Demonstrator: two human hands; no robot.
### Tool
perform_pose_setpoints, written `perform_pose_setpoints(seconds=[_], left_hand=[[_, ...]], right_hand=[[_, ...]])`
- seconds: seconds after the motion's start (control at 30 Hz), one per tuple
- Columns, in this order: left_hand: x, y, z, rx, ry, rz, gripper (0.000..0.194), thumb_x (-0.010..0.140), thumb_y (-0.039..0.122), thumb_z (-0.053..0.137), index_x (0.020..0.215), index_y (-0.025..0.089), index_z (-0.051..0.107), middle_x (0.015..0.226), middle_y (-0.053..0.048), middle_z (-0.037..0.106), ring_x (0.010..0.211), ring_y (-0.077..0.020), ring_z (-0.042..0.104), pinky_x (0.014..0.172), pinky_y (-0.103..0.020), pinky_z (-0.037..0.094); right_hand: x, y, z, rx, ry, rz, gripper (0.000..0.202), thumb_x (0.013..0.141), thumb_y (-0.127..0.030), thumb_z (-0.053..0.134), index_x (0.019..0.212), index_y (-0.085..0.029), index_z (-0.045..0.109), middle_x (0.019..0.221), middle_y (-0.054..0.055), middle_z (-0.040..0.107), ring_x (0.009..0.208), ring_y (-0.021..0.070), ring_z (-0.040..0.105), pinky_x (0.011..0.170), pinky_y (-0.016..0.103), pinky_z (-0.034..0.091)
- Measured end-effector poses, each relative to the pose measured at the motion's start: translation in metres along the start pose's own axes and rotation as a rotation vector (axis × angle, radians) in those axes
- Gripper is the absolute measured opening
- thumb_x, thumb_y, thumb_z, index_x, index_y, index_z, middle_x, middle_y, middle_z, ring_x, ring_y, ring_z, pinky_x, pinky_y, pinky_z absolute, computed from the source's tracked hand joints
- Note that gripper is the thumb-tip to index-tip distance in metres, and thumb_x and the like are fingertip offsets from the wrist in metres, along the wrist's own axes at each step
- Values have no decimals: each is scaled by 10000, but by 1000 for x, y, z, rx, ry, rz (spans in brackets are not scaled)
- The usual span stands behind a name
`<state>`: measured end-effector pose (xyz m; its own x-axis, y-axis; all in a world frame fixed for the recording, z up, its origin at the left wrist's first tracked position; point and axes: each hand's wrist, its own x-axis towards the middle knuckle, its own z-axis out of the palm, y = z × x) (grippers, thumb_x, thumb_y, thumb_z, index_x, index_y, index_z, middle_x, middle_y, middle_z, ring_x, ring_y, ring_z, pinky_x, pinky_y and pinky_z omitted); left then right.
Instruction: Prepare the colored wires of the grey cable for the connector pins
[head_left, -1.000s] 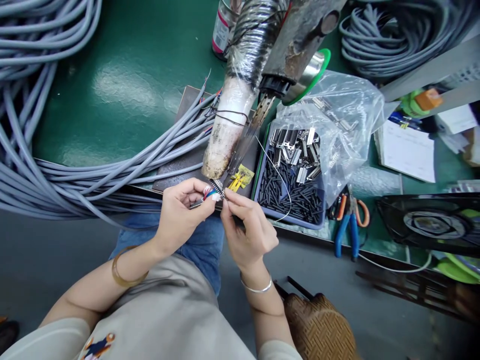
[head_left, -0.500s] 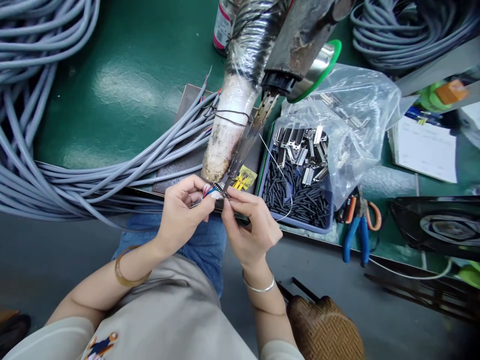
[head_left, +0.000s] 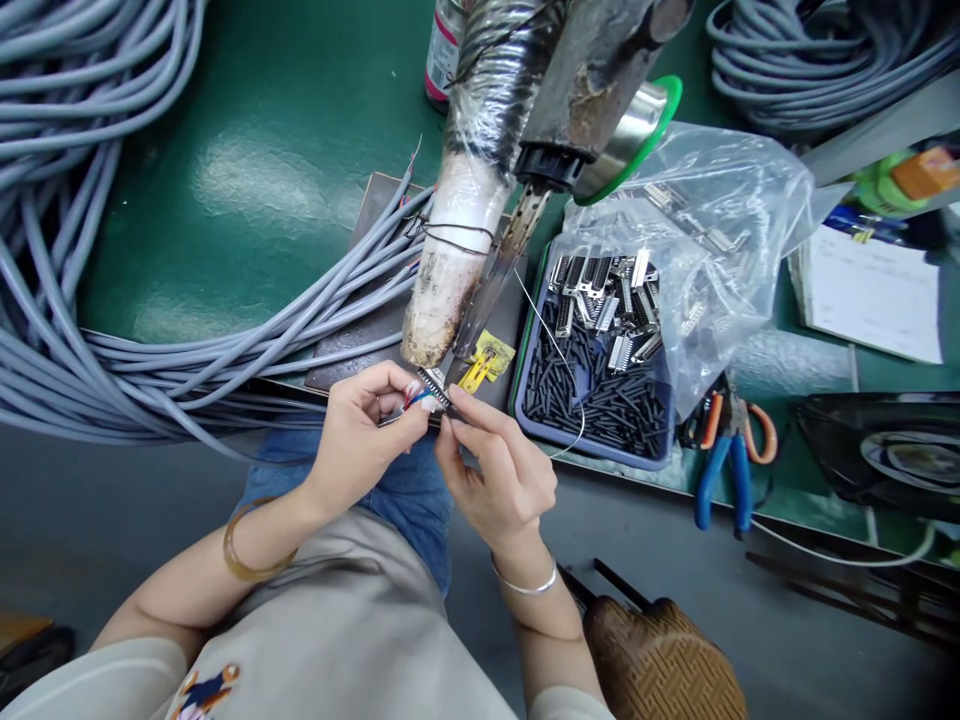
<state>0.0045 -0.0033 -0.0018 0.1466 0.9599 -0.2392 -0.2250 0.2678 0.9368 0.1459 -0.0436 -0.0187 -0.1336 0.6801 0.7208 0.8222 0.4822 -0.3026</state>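
My left hand [head_left: 373,417] pinches thin coloured wires [head_left: 417,396] between thumb and fingers; blue and red strands show. Right at those wires sits a metal multi-pin connector [head_left: 433,388], slanting down to the right. My right hand [head_left: 495,455] has its thumb and fingertips closed on the connector's right end. Just above the connector is the tip of a soldering iron [head_left: 491,280], mounted pointing down. Beside it, a fume tube [head_left: 441,290] wrapped in clear film ends with a scorched mouth. A yellow tool or piece [head_left: 480,372] lies on the dark board behind my right fingers.
A blue tray [head_left: 592,450] holds black sleeves and metal connectors, with a clear plastic bag [head_left: 739,230] draped over its back. Blue-handled pliers [head_left: 724,470] lie to its right. Grey cables [head_left: 225,350] cover the left side. A green-rimmed solder reel [head_left: 637,140] hangs behind the iron.
The connector has come slightly down, away from the iron's tip, and more of its pin row shows. My right hand has shifted a little down and left. Both hands keep their pinch.
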Motion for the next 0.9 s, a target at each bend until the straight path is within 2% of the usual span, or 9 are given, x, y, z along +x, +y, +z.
perform_pose_setpoints(seconds=[0.13,0.23,0.33,0.43,0.47,0.57,0.63,0.8,0.9], left_hand=[[-4,1,0,54,-47,20,181,692,173,796,673,157,617,601,43,562,465,-47,457,426,-157,392],[-9,-1,-1,125,-99,63,143,722,171,753,671,157,620,629,20,592,520,-67,482,477,-175,405],[-15,-4,-4,245,-225,181,92,736,131,704,667,155,649,661,-8,641,606,-103,554,575,-206,458],[-19,-8,-10,311,-334,252,67,737,101,694,703,159,691,691,-13,682,627,-109,581,627,-215,480],[-19,-9,-13,291,-339,231,61,735,102,707,752,161,707,720,-17,700,633,-108,593,631,-211,487],[-18,-11,-20,82,-332,87,209,733,141,764,932,161,703,801,-38,739,649,-110,637,606,-195,510],[-15,-11,-25,-81,-332,-16,231,751,193,786,949,158,673,765,-29,726,588,-100,628,557,-188,508],[-10,-5,-31,-262,-372,-203,244,739,289,836,847,148,668,634,4,666,467,-96,586,450,-188,455],[-11,1,-32,-311,-422,-249,246,713,277,859,837,141,696,682,-14,688,476,-87,584,449,-184,437]], right_hand=[[-4,1,-7,90,8,84,167,890,-97,700,967,-217,614,1025,62,814,839,149,789,700,225,623],[-2,3,-15,189,9,242,122,922,-126,663,967,-222,602,1022,50,811,761,140,775,609,225,597],[2,6,-22,342,-150,403,65,950,-173,640,933,-215,593,1005,34,805,567,82,672,487,197,515],[7,5,-29,434,-257,415,81,928,-170,673,892,-210,612,878,-8,790,537,68,628,455,176,469],[7,4,-30,430,-246,393,92,918,-157,680,879,-211,617,862,-11,784,582,80,659,476,178,486],[4,-2,-30,342,-145,297,128,896,-108,677,886,-222,622,902,0,785,781,127,754,634,218,595],[-2,-6,-26,234,-54,201,163,875,-83,692,912,-228,626,953,14,797,847,140,774,715,240,629],[-25,-12,-12,66,158,0,208,841,-78,744,941,-223,633,1046,59,809,805,152,787,671,237,644],[-32,-13,-5,171,228,80,198,847,-90,737,947,-225,633,1036,55,807,807,171,791,647,268,656]])
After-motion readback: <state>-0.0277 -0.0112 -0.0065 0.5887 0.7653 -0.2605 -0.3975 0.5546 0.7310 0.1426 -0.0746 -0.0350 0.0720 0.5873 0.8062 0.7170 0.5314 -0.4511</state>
